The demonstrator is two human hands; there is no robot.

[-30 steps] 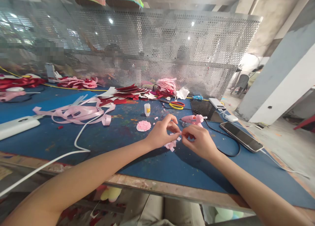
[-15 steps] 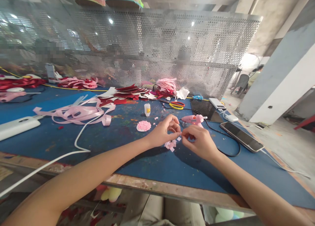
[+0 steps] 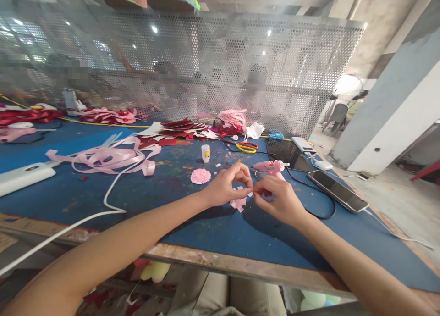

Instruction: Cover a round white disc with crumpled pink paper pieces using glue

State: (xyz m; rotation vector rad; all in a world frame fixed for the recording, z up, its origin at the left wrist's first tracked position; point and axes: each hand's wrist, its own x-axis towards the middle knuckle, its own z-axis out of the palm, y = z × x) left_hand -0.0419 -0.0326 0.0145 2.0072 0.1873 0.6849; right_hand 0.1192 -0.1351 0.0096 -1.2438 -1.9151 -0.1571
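Note:
My left hand (image 3: 231, 185) and my right hand (image 3: 279, 199) meet at their fingertips above the blue table, each closed in a pinch. Something small and pale pink shows between the tips, too small to make out well. Beneath my left fingers lies a loose pile of pink ribbon pieces (image 3: 238, 203). To the left sits a round white disc covered with pink bits (image 3: 200, 176), with a small white bottle (image 3: 205, 153) upright behind it. A pink glue gun (image 3: 270, 166) rests just beyond my right hand.
Pink ribbon (image 3: 103, 160) lies in loops at the left beside a white cable (image 3: 112, 192). Yellow-and-red-handled scissors (image 3: 246, 147) and red and white sheets (image 3: 178, 130) are behind. A phone (image 3: 338, 191) lies right, near a black cord. A perforated metal screen (image 3: 213, 73) stands at the back.
The fingertips of both hands have come slightly closer together and shifted a little. The things on the table have not moved.

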